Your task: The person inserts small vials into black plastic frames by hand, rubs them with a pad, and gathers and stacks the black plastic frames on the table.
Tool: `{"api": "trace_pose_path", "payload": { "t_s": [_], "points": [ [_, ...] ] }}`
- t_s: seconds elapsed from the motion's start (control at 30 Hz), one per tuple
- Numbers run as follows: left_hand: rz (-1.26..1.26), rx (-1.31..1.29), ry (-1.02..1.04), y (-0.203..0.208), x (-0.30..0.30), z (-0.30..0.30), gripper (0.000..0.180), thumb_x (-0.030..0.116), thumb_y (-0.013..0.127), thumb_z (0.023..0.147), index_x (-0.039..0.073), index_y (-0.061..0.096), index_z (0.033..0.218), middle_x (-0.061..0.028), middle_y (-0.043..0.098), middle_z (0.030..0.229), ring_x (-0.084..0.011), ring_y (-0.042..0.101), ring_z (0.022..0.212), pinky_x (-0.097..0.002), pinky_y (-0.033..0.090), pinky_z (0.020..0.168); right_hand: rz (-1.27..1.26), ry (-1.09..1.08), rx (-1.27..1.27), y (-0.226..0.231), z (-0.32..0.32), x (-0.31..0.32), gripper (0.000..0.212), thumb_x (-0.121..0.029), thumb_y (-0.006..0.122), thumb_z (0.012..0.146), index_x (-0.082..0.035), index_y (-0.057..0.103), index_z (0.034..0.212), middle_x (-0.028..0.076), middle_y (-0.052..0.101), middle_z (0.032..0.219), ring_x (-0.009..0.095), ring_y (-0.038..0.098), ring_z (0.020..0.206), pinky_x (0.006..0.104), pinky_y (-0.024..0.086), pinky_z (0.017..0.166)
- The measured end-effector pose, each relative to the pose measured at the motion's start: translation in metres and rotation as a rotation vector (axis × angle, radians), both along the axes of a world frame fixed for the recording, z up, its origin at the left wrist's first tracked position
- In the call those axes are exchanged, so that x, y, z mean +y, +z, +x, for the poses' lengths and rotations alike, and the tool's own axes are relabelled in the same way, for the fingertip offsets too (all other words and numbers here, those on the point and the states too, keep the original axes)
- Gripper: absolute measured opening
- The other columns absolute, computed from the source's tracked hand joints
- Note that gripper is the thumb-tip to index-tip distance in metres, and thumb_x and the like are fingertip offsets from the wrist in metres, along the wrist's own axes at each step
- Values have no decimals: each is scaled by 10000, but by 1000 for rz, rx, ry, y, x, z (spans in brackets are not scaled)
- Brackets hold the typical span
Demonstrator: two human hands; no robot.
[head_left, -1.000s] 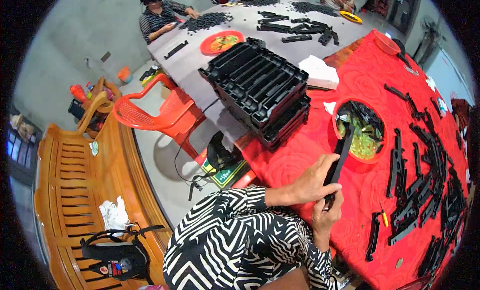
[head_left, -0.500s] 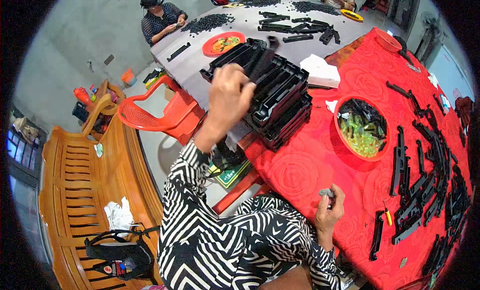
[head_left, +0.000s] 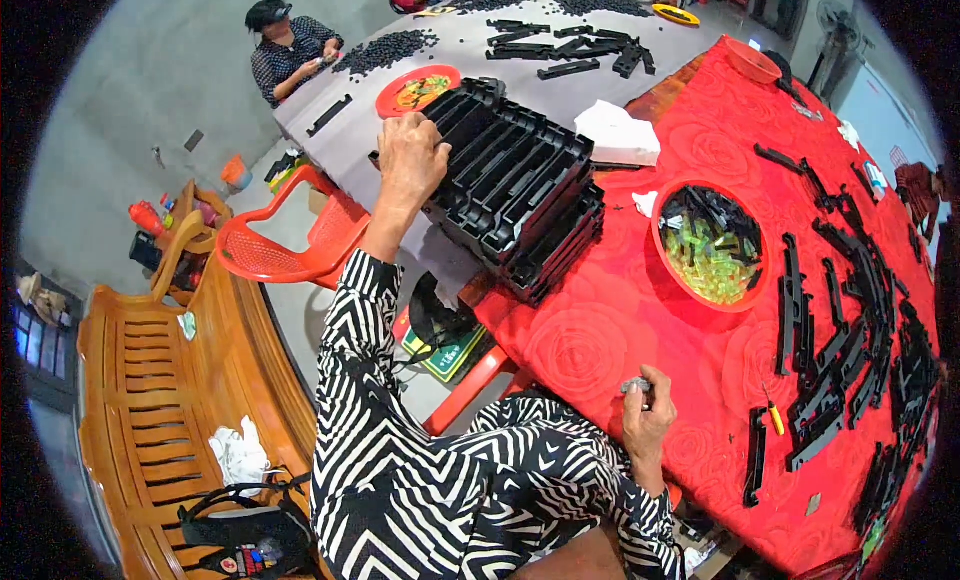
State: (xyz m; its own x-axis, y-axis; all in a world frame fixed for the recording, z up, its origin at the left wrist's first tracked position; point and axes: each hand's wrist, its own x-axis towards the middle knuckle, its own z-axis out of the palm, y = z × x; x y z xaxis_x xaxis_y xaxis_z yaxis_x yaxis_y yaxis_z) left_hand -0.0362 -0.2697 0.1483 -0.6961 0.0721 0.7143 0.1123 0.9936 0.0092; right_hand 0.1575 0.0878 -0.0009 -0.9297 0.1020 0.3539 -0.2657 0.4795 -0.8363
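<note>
Head view: my left hand [head_left: 412, 162] rests flat on the tray stack [head_left: 520, 195], trays running long away from me; right hand [head_left: 645, 420] pinches a small metal bit [head_left: 636, 385].

A stack of black ribbed plastic trays [head_left: 520, 190] sits tilted at the table corner, straddling grey and red cloths; its slots run diagonally. A small grey part [head_left: 636, 385] is pinched above the red cloth.

A left hand [head_left: 410, 160] covers part of the top of a stack of black trays [head_left: 520, 195], hiding what its fingers press. The small grey item pinched in the right hand [head_left: 645, 415] is too small to identify. Black parts [head_left: 850, 360] on the red tablecloth [head_left: 610, 330] blur toward the dark rim, where the far table edge is cut off.
</note>
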Motion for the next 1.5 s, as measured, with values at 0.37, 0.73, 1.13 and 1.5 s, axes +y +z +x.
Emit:
{"api": "trace_pose_path", "payload": {
  "t_s": [0.37, 0.73, 1.13, 1.5],
  "points": [
    [-111, 283, -156, 20, 60, 57, 205, 102, 673, 758, -14, 598, 910, -144, 614, 960, -304, 567, 886, -390, 429, 820, -40, -145, 1, 12, -17, 19, 295, -91, 659, 753, -11, 557, 1018, 96, 595, 760, 143, 587, 643, 263, 466, 561],
    [383, -492, -944, -153, 232, 115, 124, 63, 679, 725, 30, 560, 720, -106, 577, 681, -264, 549, 601, -356, 431, 536, 325, -693, -124, -7, -14, 198, 115, -130, 582, 789, -17, 589, 802, 164, 607, 712, 296, 620, 665, 367, 485, 599],
    [366, -498, -905, -198, 232, 126, 118, 66, 672, 716, 45, 556, 706, -97, 570, 663, -263, 552, 602, -357, 434, 540, 670, -790, -492, -26, -91, 255, 435, -387, 632, 771, -20, 563, 995, 239, 554, 1041, 388, 585, 919, 467, 478, 755],
    [383, -562, -906, -192, 229, 125, 120, 95, 667, 729, 43, 560, 711, -102, 569, 656, -279, 556, 612, -361, 441, 553, 407, -644, -299, -30, -69, 260, 427, -375, 512, 858, 42, 599, 833, 213, 566, 646, 345, 600, 681, 421, 436, 632]
  ]
}}
